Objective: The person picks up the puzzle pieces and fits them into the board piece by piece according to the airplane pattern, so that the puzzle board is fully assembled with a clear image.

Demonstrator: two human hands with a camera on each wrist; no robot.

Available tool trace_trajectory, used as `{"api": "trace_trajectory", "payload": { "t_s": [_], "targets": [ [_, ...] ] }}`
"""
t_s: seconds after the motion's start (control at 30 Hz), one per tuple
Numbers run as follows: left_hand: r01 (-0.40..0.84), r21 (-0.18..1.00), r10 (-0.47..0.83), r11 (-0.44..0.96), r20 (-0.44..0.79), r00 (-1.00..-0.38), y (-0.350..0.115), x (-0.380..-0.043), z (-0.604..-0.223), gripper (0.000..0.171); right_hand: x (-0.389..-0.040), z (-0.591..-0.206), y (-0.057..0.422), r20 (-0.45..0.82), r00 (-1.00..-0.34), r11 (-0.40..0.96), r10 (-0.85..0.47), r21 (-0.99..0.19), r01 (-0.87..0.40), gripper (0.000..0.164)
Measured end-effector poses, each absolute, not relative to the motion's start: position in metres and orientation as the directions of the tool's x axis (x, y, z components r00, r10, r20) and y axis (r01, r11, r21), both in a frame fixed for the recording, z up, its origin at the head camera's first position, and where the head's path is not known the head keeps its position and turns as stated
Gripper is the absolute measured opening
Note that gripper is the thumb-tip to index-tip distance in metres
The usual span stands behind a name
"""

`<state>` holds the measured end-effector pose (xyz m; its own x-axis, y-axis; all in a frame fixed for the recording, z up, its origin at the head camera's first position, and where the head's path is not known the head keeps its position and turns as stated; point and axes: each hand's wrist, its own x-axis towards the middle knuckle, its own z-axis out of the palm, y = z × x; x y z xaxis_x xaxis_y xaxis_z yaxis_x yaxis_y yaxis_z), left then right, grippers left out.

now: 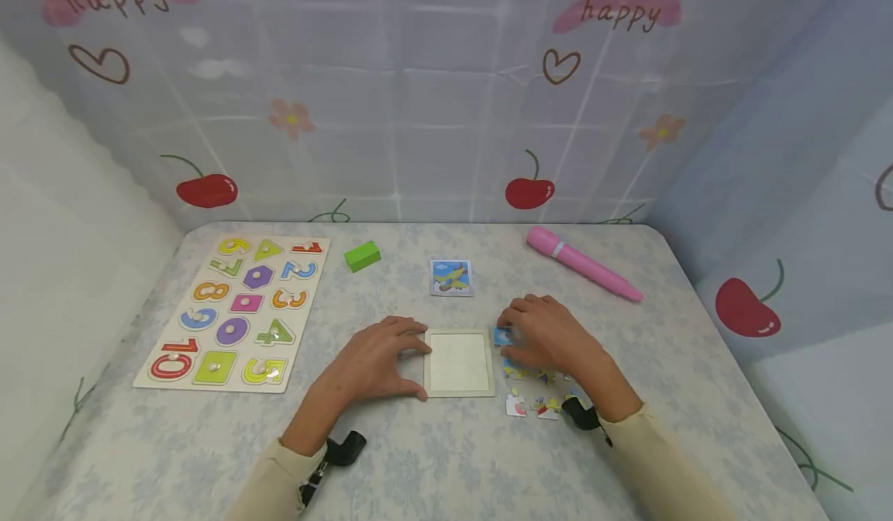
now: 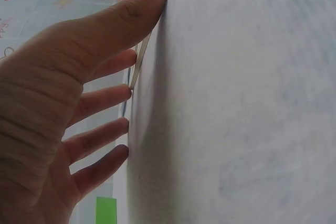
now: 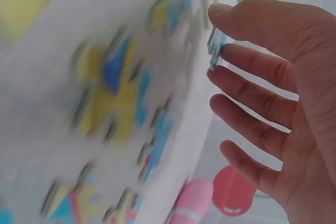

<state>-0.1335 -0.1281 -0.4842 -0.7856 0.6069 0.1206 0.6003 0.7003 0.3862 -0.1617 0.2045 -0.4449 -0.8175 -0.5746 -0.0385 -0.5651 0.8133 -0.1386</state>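
Pale tabletop [image 1: 418, 467], squarish frame [image 1: 460, 363] flat, parallel to far edge

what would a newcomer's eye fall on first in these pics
Probably the bright board of colourful numbers and shapes at the table's left, then the pink pen-shaped stick lying at its far right. Front and centre, the left hand rests at the left edge of a pale square frame, while the right hand, just right of it, pinches a puzzle piece.
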Motion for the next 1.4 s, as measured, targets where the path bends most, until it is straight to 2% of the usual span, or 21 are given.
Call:
{"api": "trace_trajectory", "payload": {
  "t_s": [0.33, 0.73, 0.97, 1.4],
  "targets": [
    [0.603, 0.370, 0.611, 0.707, 0.110, -0.784, -0.127, -0.134, -0.481, 0.068, -0.161, -0.436, 0.165, -0.045, -0.792, 0.787, -0.609, -0.157, -0.596, 0.034],
    [0.608, 0.384, 0.625, 0.695, 0.094, -0.775, -0.129, -0.134, -0.480, 0.065, -0.158, -0.447, 0.126, -0.071, -0.772, 0.773, -0.632, -0.135, -0.620, 0.036],
    [0.619, 0.394, 0.634, 0.680, 0.109, -0.766, -0.131, -0.134, -0.480, 0.063, -0.157, -0.452, 0.115, -0.026, -0.755, 0.752, -0.655, -0.112, -0.649, 0.035],
    [0.622, 0.402, 0.638, 0.672, 0.114, -0.762, -0.132, -0.134, -0.482, 0.062, -0.158, -0.450, 0.106, -0.028, -0.747, 0.744, -0.664, -0.120, -0.657, 0.034]
  ]
}}
